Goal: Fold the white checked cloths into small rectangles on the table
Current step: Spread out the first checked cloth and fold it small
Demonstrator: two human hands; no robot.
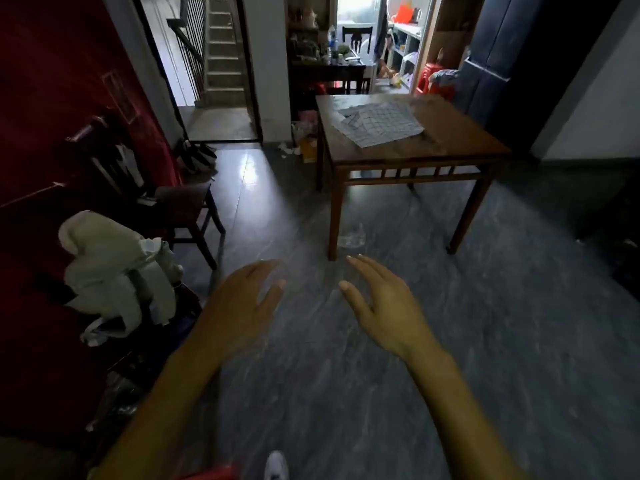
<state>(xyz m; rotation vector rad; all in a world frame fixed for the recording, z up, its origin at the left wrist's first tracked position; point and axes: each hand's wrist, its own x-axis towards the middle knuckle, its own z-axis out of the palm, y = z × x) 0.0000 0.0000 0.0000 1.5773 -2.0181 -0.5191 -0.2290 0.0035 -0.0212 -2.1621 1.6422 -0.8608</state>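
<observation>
White checked cloths (379, 123) lie spread in an overlapping pile on a brown wooden table (460, 140) some way ahead of me. My left hand (239, 306) and my right hand (382, 303) are stretched out in front of me over the grey floor, well short of the table. Both hands have straight, relaxed fingers and hold nothing.
A dark wooden chair (173, 206) stands at the left by a red wall, with pale bundled fabric (114, 268) nearer me. A crumpled clear plastic piece (351, 237) lies on the floor by the table's front leg. Behind are a stairway (221, 53) and a cluttered doorway.
</observation>
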